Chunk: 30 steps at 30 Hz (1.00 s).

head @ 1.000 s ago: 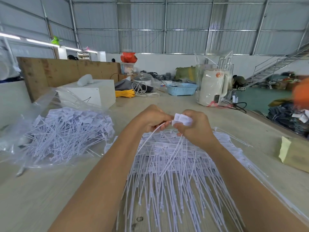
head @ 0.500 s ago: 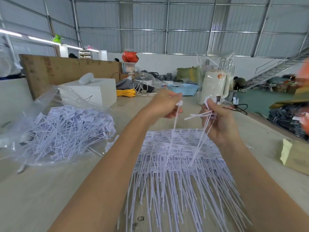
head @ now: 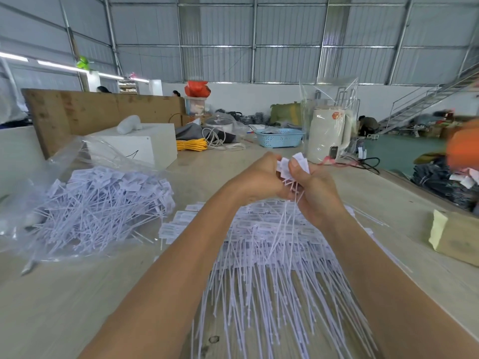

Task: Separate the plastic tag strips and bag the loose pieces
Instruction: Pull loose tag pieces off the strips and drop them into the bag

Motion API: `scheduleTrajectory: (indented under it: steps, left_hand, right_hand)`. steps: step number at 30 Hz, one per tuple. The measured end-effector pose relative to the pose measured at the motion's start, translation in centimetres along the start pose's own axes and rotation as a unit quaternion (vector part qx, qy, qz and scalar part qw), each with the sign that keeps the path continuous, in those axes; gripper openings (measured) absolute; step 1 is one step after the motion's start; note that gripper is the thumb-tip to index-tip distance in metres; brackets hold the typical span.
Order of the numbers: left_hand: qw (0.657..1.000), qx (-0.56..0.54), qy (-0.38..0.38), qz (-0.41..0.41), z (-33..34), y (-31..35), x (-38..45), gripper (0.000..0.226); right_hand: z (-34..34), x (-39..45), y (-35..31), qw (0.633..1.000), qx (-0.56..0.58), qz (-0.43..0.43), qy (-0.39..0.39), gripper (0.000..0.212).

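A bunch of white plastic tags [head: 290, 167] is held up above the table, its thin tails hanging down. My left hand [head: 259, 180] and my right hand [head: 315, 193] are pressed together, both curled round this bunch. Below them a wide heap of joined tag strips [head: 272, 268] lies spread on the table, tails pointing toward me. At the left a clear plastic bag [head: 85, 203] lies open, filled with loose white tags.
A white box [head: 145, 146] stands behind the bag, before a brown board [head: 103, 110]. Yellow cord [head: 191, 145], a blue basket [head: 278, 138] and a wrapped cream kettle [head: 329, 133] sit further back. A cardboard box [head: 456, 239] is at the right.
Half a second ago my hands were apart, each holding tags by the head. They have come back together and now hold one bunch between them.
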<state>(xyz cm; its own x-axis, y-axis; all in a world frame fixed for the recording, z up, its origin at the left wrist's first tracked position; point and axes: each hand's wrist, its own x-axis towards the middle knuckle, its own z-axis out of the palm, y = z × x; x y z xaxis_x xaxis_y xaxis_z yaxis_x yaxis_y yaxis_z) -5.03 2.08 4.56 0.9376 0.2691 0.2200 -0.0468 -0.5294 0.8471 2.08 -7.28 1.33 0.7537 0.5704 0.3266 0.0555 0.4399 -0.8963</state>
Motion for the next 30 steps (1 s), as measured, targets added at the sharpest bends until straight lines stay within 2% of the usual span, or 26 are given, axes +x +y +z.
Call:
scheduleTrajectory:
  steps: [3,6,12,14,16,19,21,27,30]
  left_hand:
    - [0.999,0.017,0.047,-0.003,0.8,-0.4,0.5,0.052]
    - [0.997,-0.025,0.066,-0.013,1.4,-0.8,0.9,0.05]
    - [0.986,-0.124,0.109,-0.007,1.8,-0.6,0.9,0.056]
    - [0.983,-0.137,0.123,0.007,1.5,-0.5,0.9,0.056]
    - [0.986,-0.097,0.134,0.033,1.3,-0.5,0.8,0.06]
    - [0.986,0.047,0.142,0.077,1.3,-0.2,0.4,0.074]
    - [0.982,0.107,0.13,0.084,1.6,0.2,0.2,0.075]
    - [0.979,0.18,0.064,0.072,2.1,1.1,0.2,0.096]
    - [0.988,0.128,0.069,0.05,2.1,0.9,0.5,0.104]
  right_hand:
    - [0.5,0.2,0.0,1.0,0.007,0.011,0.011,0.033]
    - [1.0,0.4,0.0,1.0,0.013,0.013,0.007,0.03]
    - [1.5,0.5,-0.6,0.985,0.166,0.042,-0.014,0.036]
    - [1.4,0.4,-0.5,0.983,0.176,0.041,-0.017,0.043]
    - [1.1,0.3,-0.5,0.99,0.131,0.037,-0.032,0.041]
    - [1.1,0.0,-0.4,0.996,0.07,0.021,-0.056,0.041]
    - [1.2,0.0,-0.5,0.997,0.059,0.003,-0.049,0.039]
    - [0.9,0.4,-0.6,0.994,0.1,-0.029,-0.017,0.023]
    - [0.3,0.6,-0.8,0.994,0.105,-0.03,-0.002,0.017]
